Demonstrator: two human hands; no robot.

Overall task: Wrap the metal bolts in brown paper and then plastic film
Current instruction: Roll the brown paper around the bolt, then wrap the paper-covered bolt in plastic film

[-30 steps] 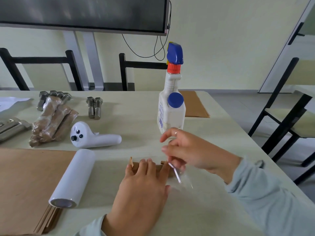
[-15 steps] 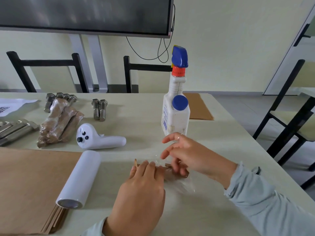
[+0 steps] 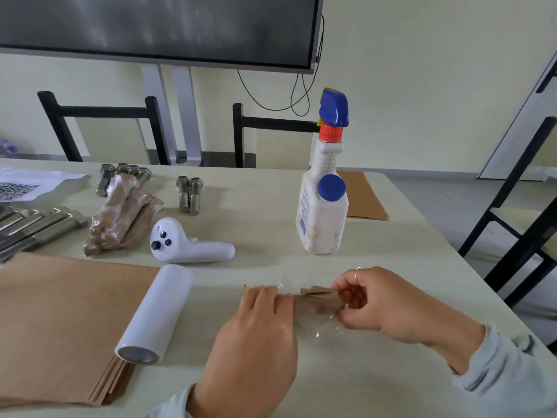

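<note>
A pale wood-grain desk (image 3: 271, 230) stands in a cream-walled room, with black chairs (image 3: 102, 122) and a dark wall screen (image 3: 156, 25) behind it. Near the front edge, the flat left hand (image 3: 256, 333) presses a paper-wrapped bolt (image 3: 316, 303) lying on barely visible clear film (image 3: 319, 333), while the right hand (image 3: 385, 306) pinches its right end; the bolt itself is hidden. Around lie a white film roll (image 3: 156, 312) on brown paper sheets (image 3: 66, 321), wrapped bundles (image 3: 120, 215), bare bolts (image 3: 189, 194), a white controller (image 3: 187, 245) and a spray bottle (image 3: 324, 191).
</note>
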